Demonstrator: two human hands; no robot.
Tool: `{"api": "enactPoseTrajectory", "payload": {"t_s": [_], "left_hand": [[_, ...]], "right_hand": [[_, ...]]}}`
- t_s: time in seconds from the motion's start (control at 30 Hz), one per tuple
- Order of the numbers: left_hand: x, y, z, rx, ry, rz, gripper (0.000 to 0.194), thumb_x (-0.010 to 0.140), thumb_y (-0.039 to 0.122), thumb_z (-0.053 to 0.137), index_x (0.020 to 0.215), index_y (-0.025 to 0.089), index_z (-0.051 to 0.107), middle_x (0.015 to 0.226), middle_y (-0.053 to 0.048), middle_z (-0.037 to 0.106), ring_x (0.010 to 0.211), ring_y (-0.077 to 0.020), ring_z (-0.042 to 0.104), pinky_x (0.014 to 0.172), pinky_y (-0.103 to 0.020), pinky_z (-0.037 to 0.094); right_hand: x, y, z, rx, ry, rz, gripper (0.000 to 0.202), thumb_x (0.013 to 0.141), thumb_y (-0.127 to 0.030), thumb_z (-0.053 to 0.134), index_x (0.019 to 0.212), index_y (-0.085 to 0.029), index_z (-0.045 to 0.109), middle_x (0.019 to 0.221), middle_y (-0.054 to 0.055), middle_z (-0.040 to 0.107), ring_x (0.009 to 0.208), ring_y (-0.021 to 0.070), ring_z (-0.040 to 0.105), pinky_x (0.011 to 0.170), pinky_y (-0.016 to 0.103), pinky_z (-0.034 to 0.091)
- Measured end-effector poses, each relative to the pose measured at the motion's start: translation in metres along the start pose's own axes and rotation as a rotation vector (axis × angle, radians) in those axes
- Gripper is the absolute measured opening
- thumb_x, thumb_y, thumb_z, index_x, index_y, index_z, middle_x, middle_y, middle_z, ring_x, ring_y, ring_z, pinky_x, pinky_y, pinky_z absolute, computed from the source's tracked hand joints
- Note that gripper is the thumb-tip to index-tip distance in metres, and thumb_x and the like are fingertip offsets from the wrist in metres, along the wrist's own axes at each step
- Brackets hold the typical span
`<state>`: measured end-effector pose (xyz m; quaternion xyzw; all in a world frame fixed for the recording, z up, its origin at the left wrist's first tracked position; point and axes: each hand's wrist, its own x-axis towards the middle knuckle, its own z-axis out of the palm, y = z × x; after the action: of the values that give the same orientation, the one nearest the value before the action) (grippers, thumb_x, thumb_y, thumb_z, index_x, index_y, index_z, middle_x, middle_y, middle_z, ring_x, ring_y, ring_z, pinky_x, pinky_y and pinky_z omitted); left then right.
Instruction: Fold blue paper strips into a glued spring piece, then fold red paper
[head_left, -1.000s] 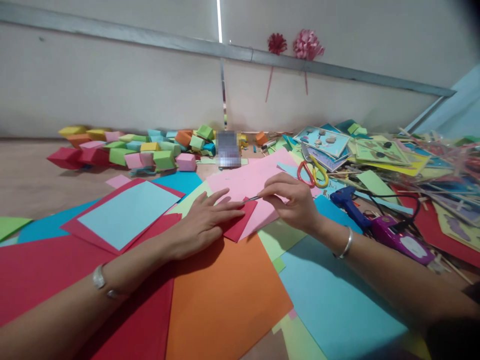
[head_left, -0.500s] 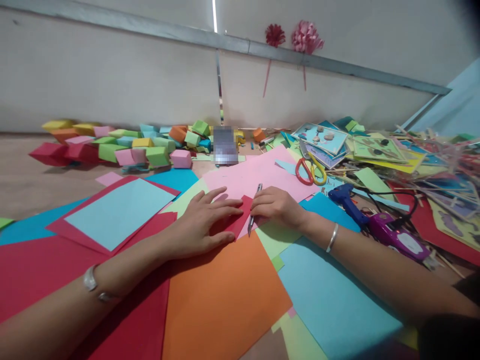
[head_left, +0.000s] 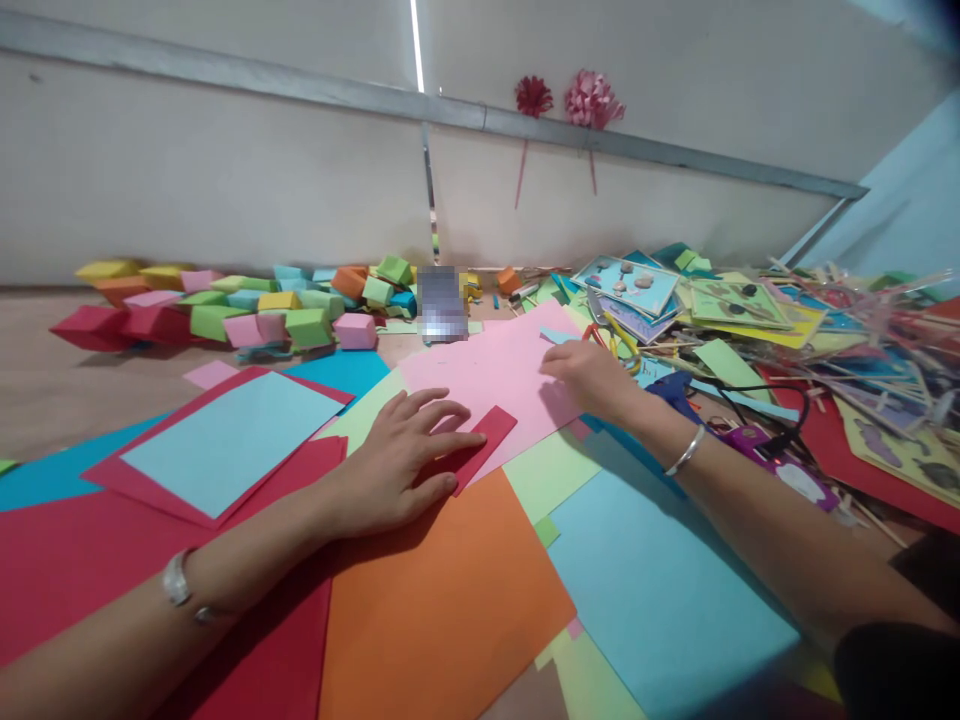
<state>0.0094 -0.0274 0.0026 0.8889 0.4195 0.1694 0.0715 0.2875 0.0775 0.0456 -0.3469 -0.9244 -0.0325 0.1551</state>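
Observation:
My left hand [head_left: 397, 460] lies with its fingers spread, the fingertips resting on a folded strip of red paper [head_left: 487, 445]. That strip lies slanted across a pink sheet [head_left: 487, 365] and reaches an orange sheet [head_left: 442, 590]. Over the pink sheet's right side is my right hand [head_left: 589, 375], its fingers curled together; what they hold, if anything, is hidden. Just behind it are scissors [head_left: 616, 340] with red and yellow handles, partly covered by the hand. A light blue paper strip [head_left: 556, 336] shows beside its fingertips.
Folded coloured paper cubes [head_left: 307, 328] line the wall on the left. A blue and purple glue gun [head_left: 780, 470] with a black cord lies at right, partly behind my forearm. Beyond it are piled decorated cards [head_left: 739, 303] and sticks. Light blue sheets [head_left: 660, 570] lie at front right.
My right hand has moved right and away from the red paper, towards the scissors; the pen it held no longer shows. My left hand stays on the red strip, now more uncovered.

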Motion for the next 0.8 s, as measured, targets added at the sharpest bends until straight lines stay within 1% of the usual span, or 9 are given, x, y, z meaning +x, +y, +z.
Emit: {"api": "enactPoseTrajectory", "payload": {"t_s": [0.1, 0.2, 0.33, 0.4, 0.47, 0.57, 0.63, 0.73, 0.8], "left_hand": [[0.0, 0.002, 0.001, 0.016, 0.044, 0.035, 0.042, 0.088, 0.036, 0.051, 0.127, 0.034, 0.066, 0.13, -0.007, 0.063, 0.134, -0.0387, 0.041, 0.111, -0.063, 0.027], [0.001, 0.007, -0.001, 0.023, 0.056, 0.064, 0.046, 0.083, 0.026, 0.05, 0.126, 0.032, 0.065, 0.124, -0.006, 0.066, 0.13, -0.0361, 0.044, 0.111, -0.06, 0.028], [0.002, 0.012, -0.002, 0.012, 0.123, 0.062, 0.054, 0.082, 0.023, 0.05, 0.135, 0.028, 0.059, 0.123, -0.007, 0.068, 0.126, -0.034, 0.048, 0.11, -0.056, 0.031], [0.003, 0.012, -0.003, 0.02, 0.181, 0.033, 0.051, 0.085, 0.028, 0.051, 0.136, 0.025, 0.058, 0.122, -0.009, 0.069, 0.124, -0.0337, 0.051, 0.108, -0.054, 0.034], [0.004, 0.011, -0.005, 0.05, 0.228, -0.027, 0.041, 0.091, 0.035, 0.051, 0.128, 0.024, 0.064, 0.109, -0.008, 0.075, 0.116, -0.033, 0.057, 0.104, -0.055, 0.036], [0.006, 0.007, -0.009, 0.12, 0.304, -0.115, 0.028, 0.096, 0.039, 0.05, 0.101, 0.028, 0.075, 0.083, -0.003, 0.078, 0.097, -0.0291, 0.067, 0.102, -0.055, 0.036], [0.007, 0.005, -0.012, 0.158, 0.335, -0.128, 0.031, 0.098, 0.038, 0.048, 0.09, 0.029, 0.077, 0.081, -0.002, 0.079, 0.091, -0.0274, 0.069, 0.101, -0.054, 0.036], [0.006, 0.002, -0.012, 0.157, 0.324, -0.112, 0.035, 0.099, 0.036, 0.045, 0.089, 0.026, 0.078, 0.085, -0.005, 0.08, 0.089, -0.0273, 0.07, 0.091, -0.049, 0.043], [0.006, 0.0, -0.011, 0.122, 0.328, -0.125, 0.035, 0.099, 0.035, 0.045, 0.092, 0.025, 0.078, 0.087, -0.006, 0.081, 0.085, -0.0257, 0.071, 0.085, -0.045, 0.045]], "right_hand": [[0.004, -0.035, 0.017, 0.183, -0.043, -0.114, 0.026, 0.088, -0.007, 0.064, 0.112, -0.014, 0.072, 0.111, 0.011, 0.073, 0.103, 0.0192, 0.065, 0.088, 0.03, 0.049], [0.007, -0.055, 0.029, 0.211, -0.129, -0.123, 0.025, 0.087, -0.01, 0.065, 0.111, -0.014, 0.072, 0.105, 0.012, 0.07, 0.098, 0.0214, 0.062, 0.083, 0.033, 0.048], [0.006, -0.053, 0.027, 0.273, -0.149, -0.077, 0.009, 0.08, -0.012, 0.074, 0.089, -0.015, 0.075, 0.086, 0.007, 0.065, 0.086, 0.0192, 0.059, 0.075, 0.03, 0.046], [0.004, -0.051, 0.024, 0.393, -0.081, -0.033, 0.009, 0.076, -0.006, 0.075, 0.08, -0.014, 0.073, 0.085, 0.005, 0.064, 0.084, 0.0162, 0.06, 0.074, 0.027, 0.046], [0.001, -0.052, 0.024, 0.512, 0.01, 0.021, 0.014, 0.075, -0.001, 0.071, 0.076, -0.014, 0.071, 0.084, 0.003, 0.066, 0.079, 0.0134, 0.061, 0.072, 0.025, 0.046], [-0.002, -0.055, 0.027, 0.593, 0.106, 0.058, 0.015, 0.077, -0.002, 0.068, 0.078, -0.017, 0.073, 0.079, 0.001, 0.07, 0.073, 0.012, 0.063, 0.07, 0.024, 0.047], [-0.004, -0.056, 0.03, 0.563, 0.142, 0.04, 0.013, 0.08, -0.007, 0.068, 0.083, -0.017, 0.076, 0.083, 0.003, 0.075, 0.077, 0.0141, 0.067, 0.073, 0.025, 0.049], [-0.007, -0.054, 0.033, 0.483, 0.149, 0.001, 0.014, 0.087, -0.014, 0.065, 0.091, -0.019, 0.078, 0.091, 0.006, 0.078, 0.084, 0.0172, 0.071, 0.075, 0.028, 0.051], [-0.009, -0.053, 0.033, 0.479, 0.152, 0.013, 0.016, 0.089, -0.016, 0.064, 0.092, -0.019, 0.079, 0.09, 0.006, 0.079, 0.081, 0.0169, 0.071, 0.072, 0.028, 0.051]]}}
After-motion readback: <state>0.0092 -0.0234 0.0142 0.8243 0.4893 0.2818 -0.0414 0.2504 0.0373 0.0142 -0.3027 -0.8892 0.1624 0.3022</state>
